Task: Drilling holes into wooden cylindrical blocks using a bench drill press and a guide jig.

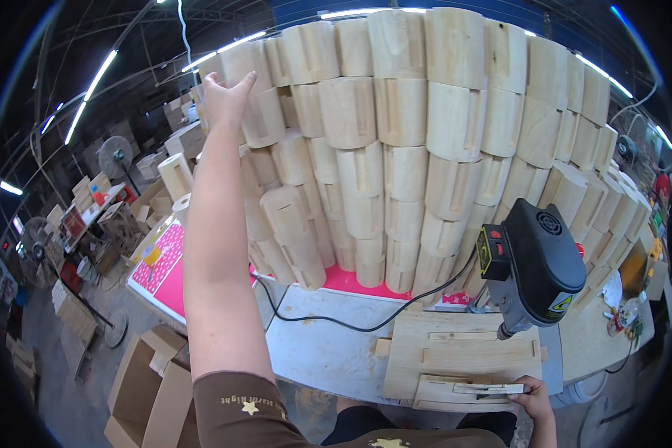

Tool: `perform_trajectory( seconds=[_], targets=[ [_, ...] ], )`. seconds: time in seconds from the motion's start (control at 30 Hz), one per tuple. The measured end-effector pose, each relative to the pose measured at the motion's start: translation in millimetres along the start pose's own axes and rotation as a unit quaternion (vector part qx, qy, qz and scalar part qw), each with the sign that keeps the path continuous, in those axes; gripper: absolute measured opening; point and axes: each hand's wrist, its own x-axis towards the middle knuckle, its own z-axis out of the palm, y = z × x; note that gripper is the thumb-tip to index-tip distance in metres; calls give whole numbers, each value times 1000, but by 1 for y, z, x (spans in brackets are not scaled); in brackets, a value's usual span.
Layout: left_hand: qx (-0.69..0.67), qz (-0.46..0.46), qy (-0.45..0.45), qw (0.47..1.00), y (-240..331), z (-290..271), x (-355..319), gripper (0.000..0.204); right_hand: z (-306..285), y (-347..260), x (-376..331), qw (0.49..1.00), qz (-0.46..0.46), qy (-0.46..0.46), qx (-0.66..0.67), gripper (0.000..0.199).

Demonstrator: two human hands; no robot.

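My left arm is stretched up at the left. My left hand (226, 101) is closed around a pale half-round wooden block (235, 63) at the top left end of a tall stack, thumb on one side and fingers on the other; part of the fingers is hidden. Low at the right, my right hand (534, 398) grips the end of a thin wooden strip (493, 388) on a small wooden board (440, 392). That board lies on a larger plywood base (418, 336). Above the base hangs a black drill press head (541, 261) with its chuck (506, 328) pointing down.
Stacked wooden blocks (399, 112) with slots wall off the table's far side. A black cable (351, 327) crosses the pale tabletop (306, 366). An open cardboard box (145, 388) stands on the left, below yellow tape (151, 254). Fans (116, 157) stand farther off.
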Motion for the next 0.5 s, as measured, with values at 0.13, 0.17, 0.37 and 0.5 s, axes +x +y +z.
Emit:
perform_trajectory(
  seconds=[0.13,0.17,0.37,0.5],
  targets=[
    [140,-78,4,987,11,31,5,87,-3,7,-2,999,0,21,-32,24],
    [146,-62,14,987,10,34,7,83,-4,9,-2,999,-5,17,-28,24],
    [88,32,100,991,-1,40,12,78,-7,11,0,1000,6,2,-17,26],
    [14,162,162,973,11,16,1,71,-7,10,2,999,-46,-19,-20,25]
  ],
)
